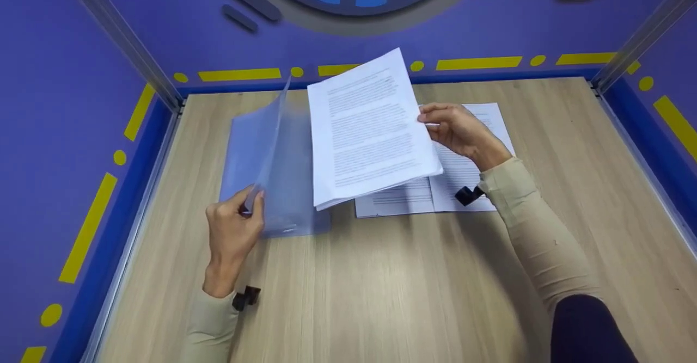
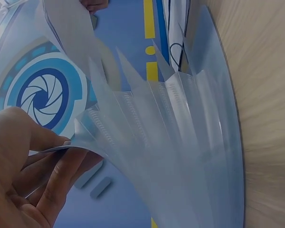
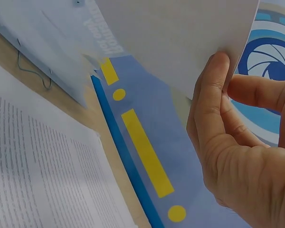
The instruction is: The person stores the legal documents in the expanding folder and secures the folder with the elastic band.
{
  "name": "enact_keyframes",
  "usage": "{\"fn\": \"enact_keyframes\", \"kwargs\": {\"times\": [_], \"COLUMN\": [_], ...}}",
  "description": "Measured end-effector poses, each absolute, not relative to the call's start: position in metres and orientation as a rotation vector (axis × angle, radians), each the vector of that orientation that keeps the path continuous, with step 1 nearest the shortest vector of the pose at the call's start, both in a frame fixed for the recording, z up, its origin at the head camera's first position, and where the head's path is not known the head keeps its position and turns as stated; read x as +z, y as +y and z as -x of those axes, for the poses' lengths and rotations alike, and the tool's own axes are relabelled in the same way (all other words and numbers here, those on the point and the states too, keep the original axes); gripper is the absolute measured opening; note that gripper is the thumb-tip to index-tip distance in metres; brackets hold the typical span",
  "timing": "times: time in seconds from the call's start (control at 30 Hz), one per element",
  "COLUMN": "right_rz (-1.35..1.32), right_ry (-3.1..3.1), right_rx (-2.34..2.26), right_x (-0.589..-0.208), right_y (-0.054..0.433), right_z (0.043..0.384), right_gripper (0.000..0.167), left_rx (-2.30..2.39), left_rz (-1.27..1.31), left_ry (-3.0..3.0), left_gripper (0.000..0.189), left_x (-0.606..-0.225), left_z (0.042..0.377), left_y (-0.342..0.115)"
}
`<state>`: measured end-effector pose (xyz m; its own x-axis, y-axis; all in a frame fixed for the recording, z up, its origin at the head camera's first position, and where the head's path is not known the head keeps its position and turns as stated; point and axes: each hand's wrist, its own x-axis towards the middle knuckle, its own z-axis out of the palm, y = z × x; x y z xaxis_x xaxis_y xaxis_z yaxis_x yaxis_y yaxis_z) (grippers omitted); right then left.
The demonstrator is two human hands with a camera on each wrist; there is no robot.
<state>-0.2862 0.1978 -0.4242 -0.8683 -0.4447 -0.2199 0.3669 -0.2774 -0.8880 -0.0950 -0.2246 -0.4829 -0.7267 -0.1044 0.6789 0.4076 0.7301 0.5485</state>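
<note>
Right hand pinches the right edge of a paper stack, held up at 9 o'clock from it, long axis running roughly 11 to 5 o'clock. Left hand, farther from the paper stack, pinches the lifted edge of a folder at 1 o'clock from it. Paper stack: white, printed with text. Folder: clear, bluish, leaves fanned.
</note>
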Motion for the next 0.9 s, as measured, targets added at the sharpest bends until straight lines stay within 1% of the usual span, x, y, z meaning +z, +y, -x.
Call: {"fn": "enact_keyframes", "kwargs": {"times": [0.23,0.7,0.9], "right_rz": [0.089,0.054,0.052], "right_ry": [1.445,1.428,1.488], "right_rx": [-2.191,-2.166,-2.135], "right_x": [-0.427,-0.434,-0.435], "right_y": [0.18,0.152,0.137], "right_z": [0.289,0.296,0.296], "right_gripper": [0.011,0.006,0.008], "left_rx": [-0.931,-0.918,-0.917], "left_rz": [0.209,0.203,0.211], "left_ry": [-2.243,-2.23,-2.227], "left_gripper": [0.006,0.006,0.005], "left_x": [-0.484,-0.483,-0.482], "left_z": [0.094,0.095,0.095], "left_y": [-0.223,-0.224,-0.225]}}
